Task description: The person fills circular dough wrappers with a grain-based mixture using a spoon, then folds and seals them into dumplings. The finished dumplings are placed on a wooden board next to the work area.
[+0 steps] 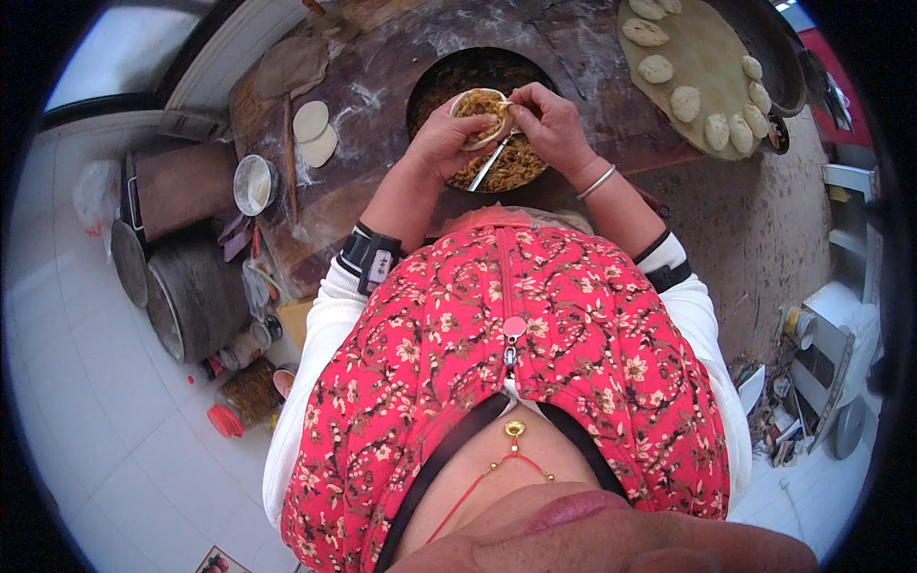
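My left hand [442,140] cups a round dough wrapper [458,106] heaped with chopped filling [476,104], its thumb resting on the filling. At the wrapper's right edge, the fingertips of my right hand [557,123] pinch the dough rim. Both hands are above a round dark pan [435,70] that holds more chopped filling [519,169]. A metal utensil with a flat handle [487,167] lies in the pan, its far end hidden below my hands.
Two flat dough rounds [311,121] overlap on the floured table [380,150], near a thin rolling pin [290,157]. A flour bowl [253,188] stands at the left edge. At the upper right, several shaped dumplings [685,104] rest on a round mat [698,61] beside a large dark pan [777,43].
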